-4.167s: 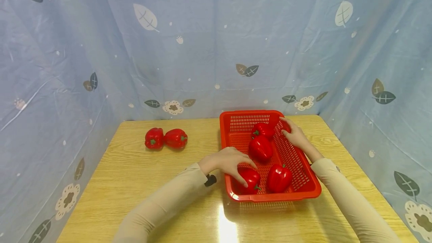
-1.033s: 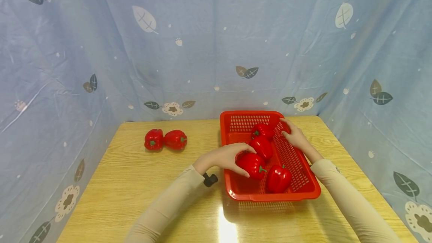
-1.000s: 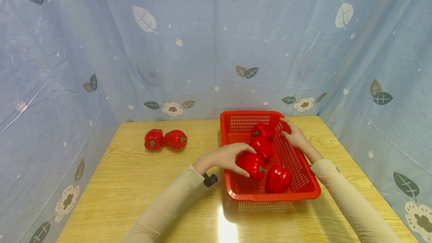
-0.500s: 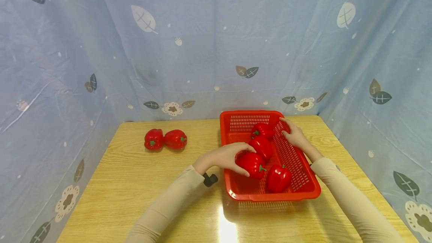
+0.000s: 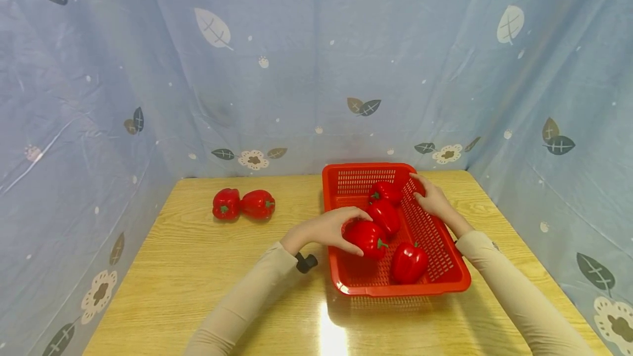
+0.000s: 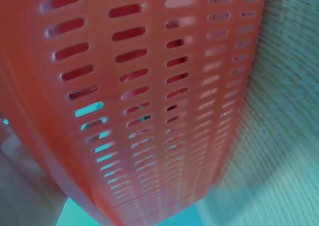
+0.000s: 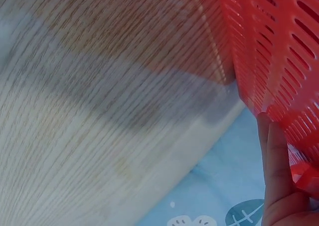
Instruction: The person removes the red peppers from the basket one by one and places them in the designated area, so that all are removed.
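Observation:
A red plastic basket [image 5: 395, 290] with slotted walls stands on the table, several red bell peppers inside it. My left hand [image 5: 332, 231] reaches over its left rim and holds a red bell pepper [image 5: 368, 239], thumb on the near side and fingers on the far side. Close to that pepper lie a second bell pepper [image 5: 384, 217] and a third bell pepper [image 5: 409, 262]; another bell pepper [image 5: 387, 192] is farther back. My right hand [image 5: 435, 199] grips the right rim, the thumb inside; in the right wrist view its fingers [image 7: 279, 158] lie along the outer wall.
Two more bell peppers, a left one [image 5: 226, 204] and a right one [image 5: 257, 204], touch each other at the table's back left. The wooden table [image 5: 198, 273] ends at a blue patterned curtain [image 5: 277, 81] behind and on both sides.
Since the oldest frame, my left hand has raised its pepper and shifted it away from the basket's near-left corner. Lately it has moved slightly left. My right hand stays on the rim.

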A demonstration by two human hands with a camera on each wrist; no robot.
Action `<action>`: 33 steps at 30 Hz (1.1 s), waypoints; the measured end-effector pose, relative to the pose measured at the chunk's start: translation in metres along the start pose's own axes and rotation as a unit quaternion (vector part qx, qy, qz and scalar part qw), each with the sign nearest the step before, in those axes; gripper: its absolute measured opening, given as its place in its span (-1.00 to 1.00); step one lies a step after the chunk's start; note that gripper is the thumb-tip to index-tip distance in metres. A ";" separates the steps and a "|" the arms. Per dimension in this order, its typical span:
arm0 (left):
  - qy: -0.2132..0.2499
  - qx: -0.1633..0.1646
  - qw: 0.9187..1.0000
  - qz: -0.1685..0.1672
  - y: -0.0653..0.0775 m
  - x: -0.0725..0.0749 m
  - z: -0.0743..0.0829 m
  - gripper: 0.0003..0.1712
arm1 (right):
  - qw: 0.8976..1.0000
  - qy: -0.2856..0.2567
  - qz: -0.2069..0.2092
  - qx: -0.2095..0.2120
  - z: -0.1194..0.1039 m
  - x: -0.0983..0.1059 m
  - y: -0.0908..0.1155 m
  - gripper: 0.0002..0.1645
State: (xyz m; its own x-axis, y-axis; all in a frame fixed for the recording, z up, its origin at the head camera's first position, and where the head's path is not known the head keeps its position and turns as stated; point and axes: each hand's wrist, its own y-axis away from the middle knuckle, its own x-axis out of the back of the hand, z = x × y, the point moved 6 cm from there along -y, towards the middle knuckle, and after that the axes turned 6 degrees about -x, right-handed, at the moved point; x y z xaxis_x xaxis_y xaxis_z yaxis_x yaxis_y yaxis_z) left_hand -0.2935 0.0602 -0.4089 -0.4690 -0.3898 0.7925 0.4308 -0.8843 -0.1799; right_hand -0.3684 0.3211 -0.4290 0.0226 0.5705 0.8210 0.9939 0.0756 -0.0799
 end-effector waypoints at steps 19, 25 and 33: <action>-0.009 0.000 1.000 0.030 0.008 0.009 -0.007 -0.21 | 0.998 -0.035 -0.037 0.038 0.000 0.001 0.003 -0.26; -0.012 0.007 0.999 0.043 0.011 0.012 -0.010 -0.19 | 0.996 -0.049 -0.055 0.041 0.000 0.001 0.003 -0.24; 0.004 0.020 0.999 0.051 0.015 0.014 -0.011 -0.20 | 0.989 -0.116 -0.086 0.031 0.004 0.001 0.004 -0.24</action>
State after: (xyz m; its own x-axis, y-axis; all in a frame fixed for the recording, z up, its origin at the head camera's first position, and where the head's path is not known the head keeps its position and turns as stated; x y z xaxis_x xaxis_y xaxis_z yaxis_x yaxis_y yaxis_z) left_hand -0.3020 0.0389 -0.4063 -0.4277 -0.4791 0.7665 0.5062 -0.8295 -0.2360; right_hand -0.3652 0.3255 -0.4305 -0.1780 0.7173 0.6737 0.9725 0.2327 0.0092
